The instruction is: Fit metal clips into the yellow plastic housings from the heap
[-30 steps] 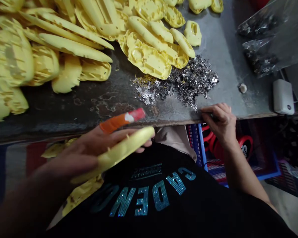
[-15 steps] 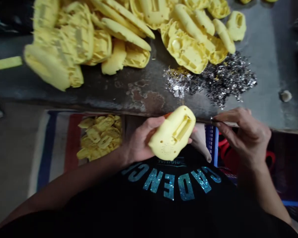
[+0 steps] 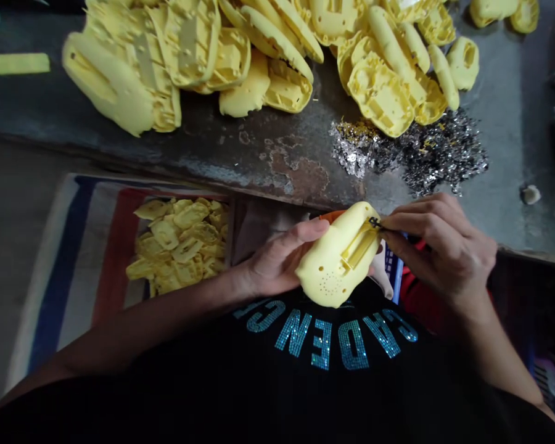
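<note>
Head view: left hand (image 3: 280, 262) grips yellow shell (image 3: 324, 256) over the black shirt (image 3: 268, 394), just off the bench (image 3: 213, 145) edge, slot (image 3: 358, 246) outward, likely to face the other hand. Right hand (image 3: 453, 246) pinches small metal piece (image 3: 374, 222) at slot's upper end; fingertip grip probably for precision. Metal heap (image 3: 448, 151) sits near right hand, seemingly for short reach.

Across the top of the frame, a heap of shells (image 3: 189, 46) lies on a worktop (image 3: 203, 148). Left of it is a strip (image 3: 23, 63); before its right part, scrap-sized clips (image 3: 444, 157); farther right, a lump (image 3: 531, 195). At centre, before the worktop, one shell (image 3: 330, 268) sits between left fingers (image 3: 311, 230) and right fingers (image 3: 414, 222). Left of them, lower, lies another pile (image 3: 180, 243).
</note>
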Demonstrator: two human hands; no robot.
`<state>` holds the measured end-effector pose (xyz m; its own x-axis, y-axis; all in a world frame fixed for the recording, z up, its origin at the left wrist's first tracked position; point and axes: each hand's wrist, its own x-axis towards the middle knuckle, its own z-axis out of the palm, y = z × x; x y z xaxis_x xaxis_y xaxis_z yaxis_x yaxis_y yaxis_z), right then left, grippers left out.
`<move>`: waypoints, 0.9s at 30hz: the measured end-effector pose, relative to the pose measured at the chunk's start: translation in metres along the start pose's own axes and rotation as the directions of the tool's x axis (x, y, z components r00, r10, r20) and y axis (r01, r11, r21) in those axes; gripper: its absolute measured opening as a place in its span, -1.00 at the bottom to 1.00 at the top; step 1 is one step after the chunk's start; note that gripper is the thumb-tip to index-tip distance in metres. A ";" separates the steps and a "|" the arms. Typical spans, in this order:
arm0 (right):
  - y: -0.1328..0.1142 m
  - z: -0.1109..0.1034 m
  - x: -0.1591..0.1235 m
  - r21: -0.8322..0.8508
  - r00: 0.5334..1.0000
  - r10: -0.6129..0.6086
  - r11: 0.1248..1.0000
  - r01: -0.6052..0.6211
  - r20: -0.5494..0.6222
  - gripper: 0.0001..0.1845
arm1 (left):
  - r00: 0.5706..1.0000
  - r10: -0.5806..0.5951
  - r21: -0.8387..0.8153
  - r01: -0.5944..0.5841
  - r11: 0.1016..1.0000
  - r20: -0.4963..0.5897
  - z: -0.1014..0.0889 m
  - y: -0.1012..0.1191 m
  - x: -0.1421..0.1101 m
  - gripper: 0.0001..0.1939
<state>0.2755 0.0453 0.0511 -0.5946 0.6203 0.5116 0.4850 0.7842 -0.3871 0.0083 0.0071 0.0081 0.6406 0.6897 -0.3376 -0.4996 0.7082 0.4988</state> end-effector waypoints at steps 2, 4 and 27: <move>-0.001 0.001 -0.001 -0.030 1.000 -0.018 0.999 0.018 -0.013 -0.67 | 1.000 0.013 0.002 -0.013 1.000 0.000 -0.002 -0.002 0.000 -0.22; 0.000 0.002 -0.003 -0.054 0.999 -0.027 0.998 0.025 -0.024 -0.69 | 1.000 0.027 -0.010 -0.027 1.000 0.005 -0.002 -0.004 0.001 -0.25; -0.007 0.009 -0.015 -0.118 0.997 -0.019 0.993 0.009 -0.080 -0.55 | 0.998 0.051 -0.041 -0.050 0.998 0.022 -0.005 -0.015 0.009 -0.21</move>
<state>0.2748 0.0304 0.0394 -0.5500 0.6021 0.5788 0.5520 0.7821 -0.2890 0.0186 0.0037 -0.0061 0.6269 0.7215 -0.2941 -0.5543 0.6783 0.4824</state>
